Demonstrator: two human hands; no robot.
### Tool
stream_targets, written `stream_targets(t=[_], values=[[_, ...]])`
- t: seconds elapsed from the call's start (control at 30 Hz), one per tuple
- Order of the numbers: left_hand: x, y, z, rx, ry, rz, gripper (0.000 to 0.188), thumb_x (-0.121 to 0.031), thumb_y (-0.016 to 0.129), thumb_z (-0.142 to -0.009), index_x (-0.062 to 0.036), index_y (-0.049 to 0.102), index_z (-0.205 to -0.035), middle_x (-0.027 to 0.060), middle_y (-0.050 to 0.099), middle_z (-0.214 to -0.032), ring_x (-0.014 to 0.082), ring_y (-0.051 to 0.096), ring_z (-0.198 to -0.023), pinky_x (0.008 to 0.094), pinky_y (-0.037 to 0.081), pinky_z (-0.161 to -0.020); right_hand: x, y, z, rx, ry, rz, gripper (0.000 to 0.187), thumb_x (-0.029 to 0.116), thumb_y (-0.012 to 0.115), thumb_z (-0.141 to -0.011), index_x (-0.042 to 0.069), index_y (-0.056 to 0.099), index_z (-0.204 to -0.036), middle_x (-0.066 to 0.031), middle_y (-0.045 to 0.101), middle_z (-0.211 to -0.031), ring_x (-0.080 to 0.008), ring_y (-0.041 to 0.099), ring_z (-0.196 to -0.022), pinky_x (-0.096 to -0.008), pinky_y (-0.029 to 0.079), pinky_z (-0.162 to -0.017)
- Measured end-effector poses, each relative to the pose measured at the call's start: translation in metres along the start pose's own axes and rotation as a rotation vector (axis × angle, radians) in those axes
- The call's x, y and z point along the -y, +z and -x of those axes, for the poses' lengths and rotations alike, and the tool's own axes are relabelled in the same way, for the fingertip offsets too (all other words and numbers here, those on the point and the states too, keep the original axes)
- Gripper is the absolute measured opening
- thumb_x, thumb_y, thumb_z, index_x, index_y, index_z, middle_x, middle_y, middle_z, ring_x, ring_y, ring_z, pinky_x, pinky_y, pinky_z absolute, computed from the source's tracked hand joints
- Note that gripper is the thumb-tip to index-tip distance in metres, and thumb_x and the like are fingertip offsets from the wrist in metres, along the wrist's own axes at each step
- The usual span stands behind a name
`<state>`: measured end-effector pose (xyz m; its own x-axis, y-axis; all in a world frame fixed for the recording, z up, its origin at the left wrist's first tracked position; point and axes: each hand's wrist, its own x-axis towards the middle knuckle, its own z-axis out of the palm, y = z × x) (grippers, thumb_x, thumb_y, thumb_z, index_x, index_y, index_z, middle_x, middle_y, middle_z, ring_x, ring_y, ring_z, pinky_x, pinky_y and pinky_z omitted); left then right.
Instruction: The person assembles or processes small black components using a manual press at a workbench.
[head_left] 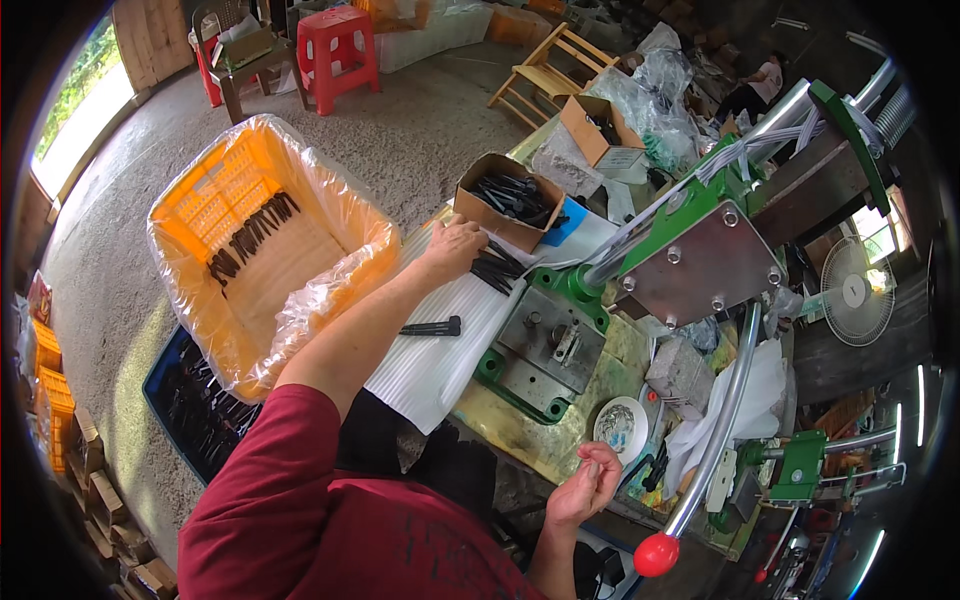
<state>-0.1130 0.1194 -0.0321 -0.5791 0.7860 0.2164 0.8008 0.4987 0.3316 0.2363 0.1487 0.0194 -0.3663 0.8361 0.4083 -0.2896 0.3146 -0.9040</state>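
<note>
My left hand point(455, 246) is stretched forward over the white foam sheet point(425, 378), its fingers curled down beside a pile of slim black parts point(496, 268). Their tips are hidden, so whatever they hold cannot be made out. A single black part point(432, 327) lies on the sheet nearer my body. My right hand point(588, 486) is raised near a round white bowl point(621, 428) of small pieces, thumb and fingers pressed together; anything between them is too small to name. Between my hands stands the green press point(545, 345) with a metal fixture on its base.
A red-knobbed lever point(657, 555) comes down beside my right hand. At left stands a yellow crate point(212, 205) lined with clear plastic, rows of black parts inside. A blue crate point(190, 420) sits below it. Behind the pile is a cardboard box point(515, 228) of black parts.
</note>
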Motion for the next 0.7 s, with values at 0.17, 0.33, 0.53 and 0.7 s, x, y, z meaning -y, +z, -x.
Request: stream_targets(t=[0.17, 0.33, 0.53, 0.7], values=[[-0.001, -0.018, 0.019, -0.114, -0.006, 0.044, 0.01, -0.015, 0.056, -0.071, -0.0113, 0.057, -0.08, 0.002, 0.052, -0.088, 0.02, 0.044, -0.096, 0.0381, 0.036, -0.07, 0.0, 0.005, 0.003, 0.074, -0.005, -0.012, 0.014, 0.012, 0.046, -0.078, 0.0, 0.047, -0.086, -0.0118, 0.048, -0.085, -0.0172, 0.045, -0.078, -0.0285, 0.036, -0.073], [-0.026, -0.04, 0.054, -0.066, 0.023, 0.505, 0.011, -0.009, 0.056, -0.073, -0.0028, 0.053, -0.081, 0.0115, 0.057, -0.073, 0.0248, 0.057, -0.071, 0.0325, 0.044, -0.063, 0.001, 0.002, 0.012, 0.148, 0.065, 0.043, 0.009, 0.006, 0.045, -0.08, -0.001, 0.047, -0.086, -0.0099, 0.048, -0.084, -0.014, 0.045, -0.075, -0.0255, 0.037, -0.072], [-0.065, -0.066, 0.121, 0.189, 0.147, 0.779, 0.012, -0.007, 0.058, -0.073, -0.002, 0.057, -0.084, 0.0084, 0.058, -0.07, 0.0161, 0.056, -0.063, 0.0276, 0.043, -0.056, -0.009, 0.008, 0.015, 0.348, 0.052, 0.268, 0.016, 0.005, 0.046, -0.082, -0.001, 0.047, -0.097, -0.0054, 0.047, -0.089, -0.0097, 0.043, -0.077, -0.0206, 0.035, -0.07], [-0.088, -0.066, 0.161, 0.33, 0.16, 0.926, 0.016, -0.008, 0.059, -0.074, -0.0014, 0.058, -0.089, 0.0066, 0.06, -0.072, 0.0099, 0.056, -0.068, 0.0236, 0.043, -0.061, -0.004, 0.03, 0.011, 0.387, 0.044, 0.332, 0.02, 0.005, 0.049, -0.079, -0.002, 0.05, -0.098, -0.0114, 0.052, -0.089, -0.0183, 0.05, -0.075, -0.0271, 0.042, -0.067]])
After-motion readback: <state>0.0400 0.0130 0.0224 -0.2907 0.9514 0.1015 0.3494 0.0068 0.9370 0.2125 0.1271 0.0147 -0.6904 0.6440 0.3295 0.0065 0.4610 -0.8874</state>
